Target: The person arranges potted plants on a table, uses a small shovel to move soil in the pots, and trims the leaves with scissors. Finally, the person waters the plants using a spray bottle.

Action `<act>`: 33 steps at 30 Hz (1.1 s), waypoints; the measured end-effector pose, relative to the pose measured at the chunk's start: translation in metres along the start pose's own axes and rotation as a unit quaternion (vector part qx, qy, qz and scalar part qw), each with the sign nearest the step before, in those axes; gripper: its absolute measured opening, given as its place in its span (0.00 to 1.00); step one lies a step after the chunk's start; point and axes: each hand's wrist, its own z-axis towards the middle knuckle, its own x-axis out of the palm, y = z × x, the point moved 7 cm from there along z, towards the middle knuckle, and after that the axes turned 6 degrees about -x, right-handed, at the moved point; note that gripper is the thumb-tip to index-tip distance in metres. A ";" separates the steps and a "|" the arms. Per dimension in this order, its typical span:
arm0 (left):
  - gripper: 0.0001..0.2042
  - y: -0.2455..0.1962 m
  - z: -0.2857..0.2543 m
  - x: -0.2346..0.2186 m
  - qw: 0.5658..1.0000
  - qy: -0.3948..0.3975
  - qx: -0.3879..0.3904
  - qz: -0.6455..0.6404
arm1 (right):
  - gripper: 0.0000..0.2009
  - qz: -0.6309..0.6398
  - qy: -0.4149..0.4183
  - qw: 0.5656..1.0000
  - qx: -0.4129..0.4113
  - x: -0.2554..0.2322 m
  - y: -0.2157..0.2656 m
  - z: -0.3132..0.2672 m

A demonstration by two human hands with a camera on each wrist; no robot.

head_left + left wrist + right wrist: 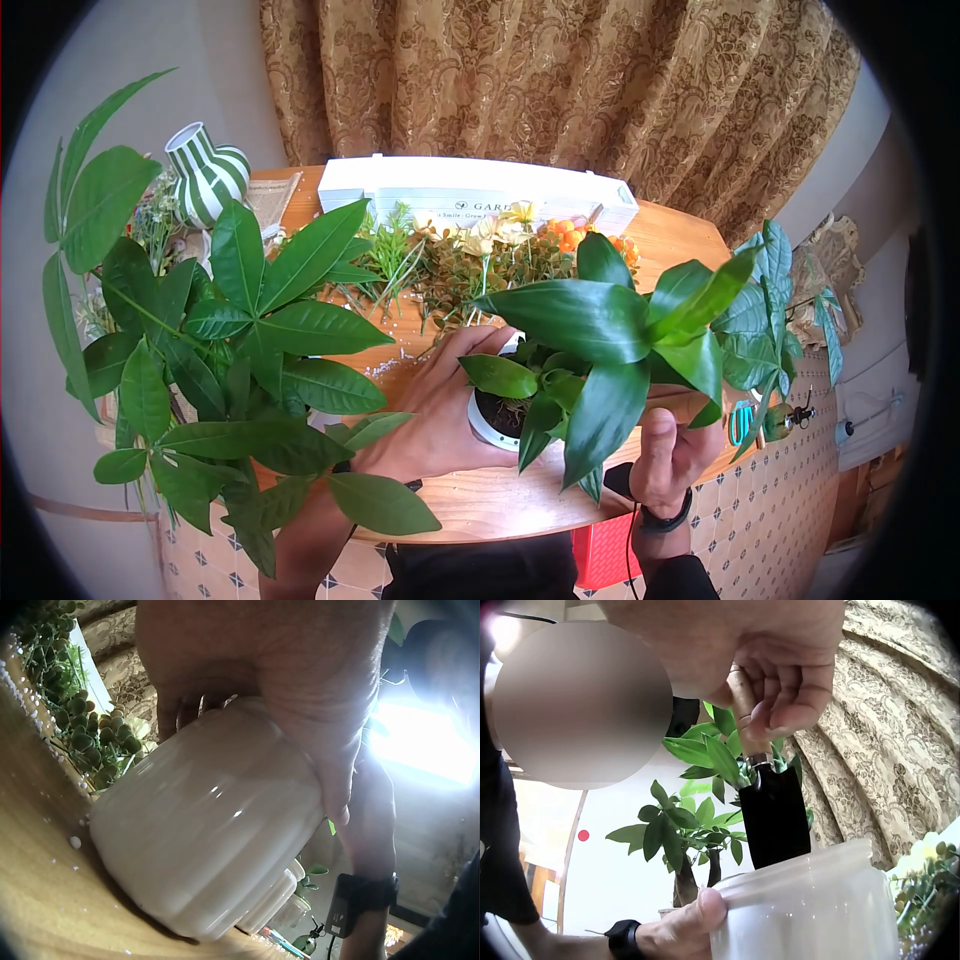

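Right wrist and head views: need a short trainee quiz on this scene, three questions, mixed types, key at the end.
1. Which part of the trowel is in the grip of the right hand?
A) the blade
B) the wooden handle
C) no part

2. True or false: the left hand grips the white pot.

3. Fill the blank: in the head view, the striped vase is to the ____ of the white box.

Key: 1 B; 2 true; 3 left
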 end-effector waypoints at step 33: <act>0.45 -0.012 0.000 -0.005 0.996 -0.041 0.070 0.034 | 0.10 -0.022 0.003 1.000 0.009 0.000 0.006 0.008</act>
